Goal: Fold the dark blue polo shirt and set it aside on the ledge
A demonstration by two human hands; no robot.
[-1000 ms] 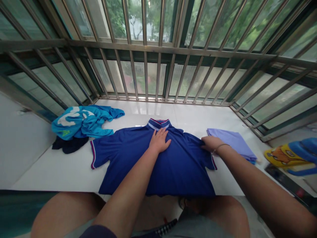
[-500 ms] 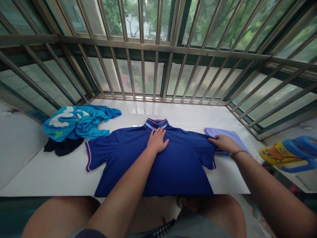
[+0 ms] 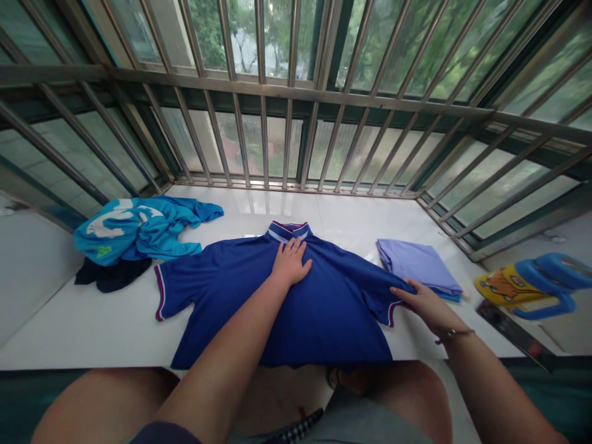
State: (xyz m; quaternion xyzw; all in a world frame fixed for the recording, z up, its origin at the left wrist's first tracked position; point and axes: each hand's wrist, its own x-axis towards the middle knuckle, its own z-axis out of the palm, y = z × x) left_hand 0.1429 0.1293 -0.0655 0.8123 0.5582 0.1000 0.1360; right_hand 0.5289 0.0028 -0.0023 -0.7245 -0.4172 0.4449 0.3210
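Note:
A dark blue polo shirt point(image 3: 324, 308) lies spread on the white ledge, its collar towards the window and its hem at the near edge. Red and white stripes trim the collar and both sleeve cuffs. My left hand point(image 3: 291, 262) rests flat on the chest just below the collar, fingers spread. At the right sleeve, my right hand point(image 3: 419, 299) pinches the outer end near the cuff between thumb and fingers. My left forearm covers part of the shirt's front.
A crumpled bright blue garment point(image 3: 139, 228) lies at the left on a black cloth point(image 3: 113, 275). Folded lilac clothing point(image 3: 419, 262) sits on the right, beyond my right hand. A yellow and blue bottle point(image 3: 531, 283) stands far right, beside a dark flat object point(image 3: 513, 333). Metal bars point(image 3: 296, 92) line the window.
My right hand has drawn the right sleeve down towards me, off the folded lilac clothing, and the sleeve now slants lower. My left hand has stayed on the chest.

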